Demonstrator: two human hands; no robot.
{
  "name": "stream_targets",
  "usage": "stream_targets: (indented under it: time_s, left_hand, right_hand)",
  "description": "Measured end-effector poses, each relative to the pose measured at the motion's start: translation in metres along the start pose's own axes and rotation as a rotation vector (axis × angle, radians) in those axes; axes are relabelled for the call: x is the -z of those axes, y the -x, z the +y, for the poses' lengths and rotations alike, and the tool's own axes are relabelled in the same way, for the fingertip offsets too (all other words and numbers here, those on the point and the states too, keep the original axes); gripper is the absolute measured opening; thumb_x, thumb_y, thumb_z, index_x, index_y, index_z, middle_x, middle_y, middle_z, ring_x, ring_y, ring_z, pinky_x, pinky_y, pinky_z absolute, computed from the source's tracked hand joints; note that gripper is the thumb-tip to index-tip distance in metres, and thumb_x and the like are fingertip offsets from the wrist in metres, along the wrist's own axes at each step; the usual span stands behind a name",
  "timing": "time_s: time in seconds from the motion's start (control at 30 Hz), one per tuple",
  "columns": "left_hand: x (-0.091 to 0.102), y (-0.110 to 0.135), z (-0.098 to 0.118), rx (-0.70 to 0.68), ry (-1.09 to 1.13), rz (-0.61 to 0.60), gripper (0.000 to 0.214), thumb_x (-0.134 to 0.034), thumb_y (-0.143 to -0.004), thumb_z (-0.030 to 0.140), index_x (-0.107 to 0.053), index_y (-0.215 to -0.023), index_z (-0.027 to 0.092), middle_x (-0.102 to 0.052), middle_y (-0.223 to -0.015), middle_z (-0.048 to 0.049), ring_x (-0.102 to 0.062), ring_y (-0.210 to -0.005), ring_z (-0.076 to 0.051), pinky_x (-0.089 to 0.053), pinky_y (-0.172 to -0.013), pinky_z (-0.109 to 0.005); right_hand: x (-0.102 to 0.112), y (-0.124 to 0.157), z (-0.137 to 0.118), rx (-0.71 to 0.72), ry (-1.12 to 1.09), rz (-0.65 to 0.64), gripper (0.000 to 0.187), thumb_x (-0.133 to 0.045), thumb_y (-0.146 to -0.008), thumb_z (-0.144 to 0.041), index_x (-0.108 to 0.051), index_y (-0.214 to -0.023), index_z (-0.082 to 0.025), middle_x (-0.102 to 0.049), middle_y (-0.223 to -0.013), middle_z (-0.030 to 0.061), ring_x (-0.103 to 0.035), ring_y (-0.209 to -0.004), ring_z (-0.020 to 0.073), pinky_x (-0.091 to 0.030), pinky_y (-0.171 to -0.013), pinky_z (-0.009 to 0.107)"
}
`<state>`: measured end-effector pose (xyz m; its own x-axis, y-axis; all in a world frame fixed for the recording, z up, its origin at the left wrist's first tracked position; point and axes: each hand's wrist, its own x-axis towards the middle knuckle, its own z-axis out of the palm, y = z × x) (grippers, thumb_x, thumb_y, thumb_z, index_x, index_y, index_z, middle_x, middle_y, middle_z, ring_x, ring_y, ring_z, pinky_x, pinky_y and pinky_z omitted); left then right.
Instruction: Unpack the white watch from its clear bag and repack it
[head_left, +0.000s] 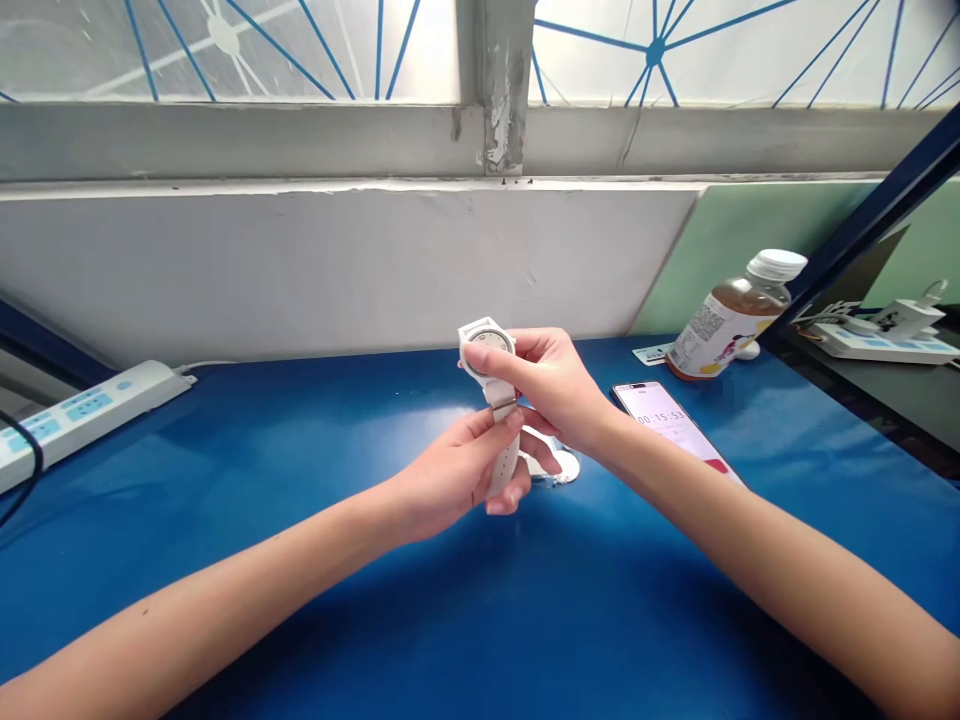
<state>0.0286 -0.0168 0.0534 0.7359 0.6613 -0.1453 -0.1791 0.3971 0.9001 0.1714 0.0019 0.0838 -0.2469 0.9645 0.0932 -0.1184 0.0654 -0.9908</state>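
A white wristwatch (pixel 503 391) is held up above the blue table, its round face tilted toward me. My right hand (pixel 559 385) grips it by the case, with the thumb lying across the dial. Lower down, my left hand (pixel 457 465) pinches the strap near the buckle, and the strap's holed end hangs past the fingers. Behind the hands, a white object (pixel 561 466) lies on the table; my fingers partly cover it, so its kind cannot be made out.
On the blue table (pixel 300 450), a phone (pixel 671 425) showing a timer lies at right, by a drink bottle (pixel 731 315) with a white cap. A white power strip (pixel 90 410) lies at left. Another power strip (pixel 885 340) with chargers is at far right. A wall (pixel 337 270) stands behind.
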Motion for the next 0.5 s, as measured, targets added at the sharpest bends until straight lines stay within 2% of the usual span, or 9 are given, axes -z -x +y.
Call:
stream_targets:
  time_s: [0.07, 0.1, 0.17, 0.2, 0.27, 0.37, 0.43, 0.5]
  left_hand:
    - [0.0, 0.001, 0.001, 0.025, 0.016, 0.024, 0.03, -0.06, -0.096, 0.045, -0.064, -0.1, 0.016, -0.069, -0.084, -0.0056, -0.047, -0.047, -0.005, -0.036, -0.043, -0.017]
    - [0.0, 0.001, 0.001, 0.03, 0.023, 0.029, 0.03, -0.06, -0.096, 0.044, -0.064, -0.099, 0.015, -0.069, -0.082, -0.0055, -0.047, -0.046, -0.005, -0.036, -0.043, -0.017]
    - [0.001, 0.0, 0.001, 0.038, 0.036, 0.016, 0.032, -0.06, -0.096, 0.045, -0.065, -0.099, 0.014, -0.069, -0.081, -0.0061, -0.048, -0.045, -0.005, -0.037, -0.042, -0.017]
    - [0.001, -0.001, 0.001, 0.039, 0.046, 0.003, 0.034, -0.06, -0.096, 0.046, -0.065, -0.099, 0.014, -0.07, -0.081, -0.0063, -0.049, -0.045, -0.006, -0.038, -0.041, -0.017]
    - [0.003, -0.002, 0.0, 0.04, 0.068, -0.029, 0.037, -0.06, -0.095, 0.049, -0.066, -0.096, 0.012, -0.07, -0.082, -0.0073, -0.056, -0.047, -0.009, -0.044, -0.044, -0.02]
    - [0.005, -0.003, -0.003, 0.059, 0.097, -0.056, 0.041, -0.061, -0.094, 0.049, -0.069, -0.09, 0.009, -0.072, -0.088, -0.0112, -0.069, -0.068, -0.017, -0.056, -0.063, -0.028]
    - [0.005, -0.003, -0.004, 0.077, 0.118, -0.066, 0.04, -0.061, -0.095, 0.046, -0.071, -0.091, 0.008, -0.073, -0.094, -0.0139, -0.071, -0.082, -0.021, -0.057, -0.077, -0.032]
    - [0.006, -0.003, -0.005, 0.079, 0.137, -0.072, 0.039, -0.06, -0.096, 0.044, -0.072, -0.095, 0.008, -0.073, -0.095, -0.0152, -0.071, -0.087, -0.023, -0.056, -0.081, -0.033]
  right_hand:
    - [0.005, -0.006, 0.008, -0.047, -0.035, -0.032, 0.031, -0.077, -0.077, -0.051, -0.071, -0.077, -0.02, -0.045, -0.044, -0.0085, -0.032, -0.027, 0.0057, -0.023, -0.025, 0.023]
    - [0.008, -0.009, 0.011, -0.07, -0.067, -0.064, 0.029, -0.076, -0.078, -0.049, -0.073, -0.081, -0.02, -0.052, -0.047, -0.0071, -0.04, -0.031, 0.0069, -0.033, -0.03, 0.022]
    - [0.012, -0.013, 0.017, -0.067, -0.193, -0.12, 0.025, -0.073, -0.084, -0.043, -0.075, -0.09, -0.02, -0.073, -0.076, 0.0004, -0.065, -0.061, 0.0109, -0.054, -0.058, 0.021]
    - [0.013, -0.015, 0.019, -0.092, -0.269, -0.195, 0.022, -0.068, -0.088, -0.04, -0.075, -0.096, -0.02, -0.076, -0.091, 0.0028, -0.07, -0.08, 0.0135, -0.057, -0.074, 0.022]
    - [0.013, -0.016, 0.023, -0.154, -0.41, -0.337, 0.023, -0.058, -0.096, -0.035, -0.074, -0.106, -0.021, -0.076, -0.108, 0.004, -0.069, -0.104, 0.0159, -0.053, -0.094, 0.027]
    - [0.012, -0.016, 0.026, -0.198, -0.531, -0.417, 0.027, -0.049, -0.101, -0.031, -0.07, -0.115, -0.022, -0.077, -0.11, 0.0036, -0.07, -0.106, 0.0154, -0.05, -0.1, 0.03]
    - [0.012, -0.015, 0.027, -0.184, -0.555, -0.399, 0.027, -0.048, -0.101, -0.03, -0.068, -0.117, -0.022, -0.077, -0.112, 0.0042, -0.07, -0.107, 0.0148, -0.05, -0.101, 0.029]
    - [0.012, -0.016, 0.026, -0.176, -0.547, -0.384, 0.027, -0.049, -0.101, -0.031, -0.068, -0.118, -0.021, -0.076, -0.115, 0.0053, -0.07, -0.108, 0.0153, -0.051, -0.101, 0.03]
